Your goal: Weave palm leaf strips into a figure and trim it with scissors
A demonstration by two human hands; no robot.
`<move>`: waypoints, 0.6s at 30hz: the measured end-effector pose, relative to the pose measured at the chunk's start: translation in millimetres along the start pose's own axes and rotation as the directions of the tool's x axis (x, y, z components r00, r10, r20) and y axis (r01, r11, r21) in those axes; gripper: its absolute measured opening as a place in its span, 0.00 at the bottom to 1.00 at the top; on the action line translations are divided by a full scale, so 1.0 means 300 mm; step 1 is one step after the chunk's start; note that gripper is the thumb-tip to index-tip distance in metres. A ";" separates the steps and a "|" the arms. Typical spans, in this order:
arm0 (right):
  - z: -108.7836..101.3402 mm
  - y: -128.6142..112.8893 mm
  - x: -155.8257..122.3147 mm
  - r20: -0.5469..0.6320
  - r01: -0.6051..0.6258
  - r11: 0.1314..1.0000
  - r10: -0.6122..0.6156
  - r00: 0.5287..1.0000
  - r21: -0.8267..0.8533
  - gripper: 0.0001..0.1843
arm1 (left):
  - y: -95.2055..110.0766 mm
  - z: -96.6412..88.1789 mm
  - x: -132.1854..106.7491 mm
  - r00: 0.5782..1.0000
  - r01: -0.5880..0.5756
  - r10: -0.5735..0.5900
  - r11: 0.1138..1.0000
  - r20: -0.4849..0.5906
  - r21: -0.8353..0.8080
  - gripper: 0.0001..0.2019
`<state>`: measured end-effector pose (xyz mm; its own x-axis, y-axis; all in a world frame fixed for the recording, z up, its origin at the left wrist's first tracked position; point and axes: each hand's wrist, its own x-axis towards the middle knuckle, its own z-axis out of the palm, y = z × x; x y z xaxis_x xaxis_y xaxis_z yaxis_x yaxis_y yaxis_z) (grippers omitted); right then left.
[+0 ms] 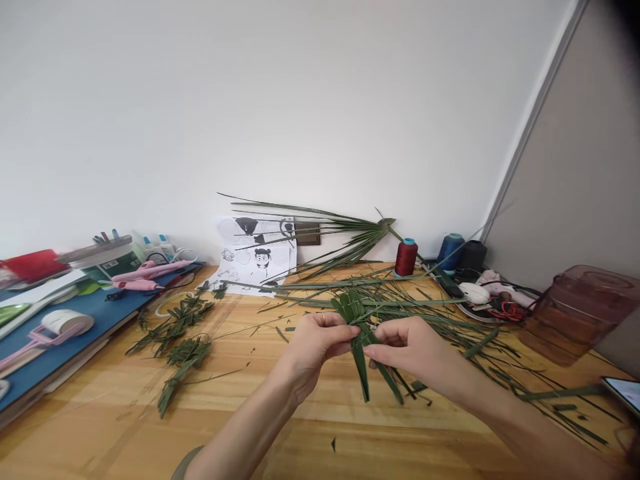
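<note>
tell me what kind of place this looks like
Probably a craft worktable against a wall: a woven leaf piece is in the left hand and right hand, with a fan-shaped palm leaf and red thread spool behind.

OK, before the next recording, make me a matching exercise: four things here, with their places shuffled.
1. woven palm-leaf piece
2. red thread spool
3. sheet of printed drawings
4. white string roll

A. partly up against the white wall
B. on the blue surface
C. held in the left hand and right hand
D. just left of the blue thread spool

Pairs: 1-C, 2-D, 3-A, 4-B
</note>
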<state>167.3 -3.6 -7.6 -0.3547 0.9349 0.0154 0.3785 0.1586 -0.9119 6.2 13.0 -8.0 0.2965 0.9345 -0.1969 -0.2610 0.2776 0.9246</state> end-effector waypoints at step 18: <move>0.027 0.009 0.000 0.053 -0.078 0.997 0.078 0.996 0.013 0.10 | -0.014 -0.005 0.007 0.998 -0.030 0.028 0.999 -0.064 -0.034 0.10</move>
<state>161.6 -5.8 -13.5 -0.3692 0.9261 -0.0773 0.3943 0.0808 -0.9154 6.5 14.2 -12.8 0.2295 0.9543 -0.1915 -0.3006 0.2567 0.9186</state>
